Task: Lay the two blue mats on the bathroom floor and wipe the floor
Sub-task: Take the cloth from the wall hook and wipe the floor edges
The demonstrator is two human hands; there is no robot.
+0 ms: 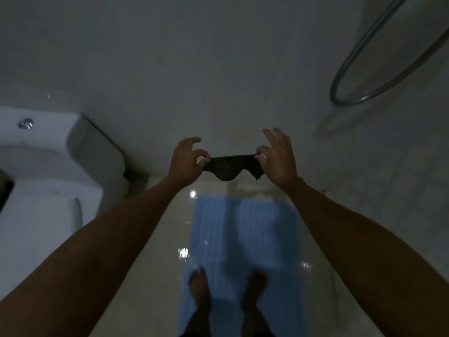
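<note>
Both forearms stretched out; left hand [185, 161] and right hand [279, 158] pinched a dark cloth [230, 166] taut above the blurred blue mat [243, 229]; no writing legible.

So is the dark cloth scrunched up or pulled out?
Pulled out. The left hand and right hand each pinch an end of the cloth, so its top edge runs straight while the middle sags.

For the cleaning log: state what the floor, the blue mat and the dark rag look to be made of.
Floor: glossy tile or polished stone, judging by its bright reflections. Blue mat: probably ribbed fabric or foam, matte with parallel ridges. Dark cloth: thin, limp fabric, sagging between the pinching left hand and right hand.
</note>
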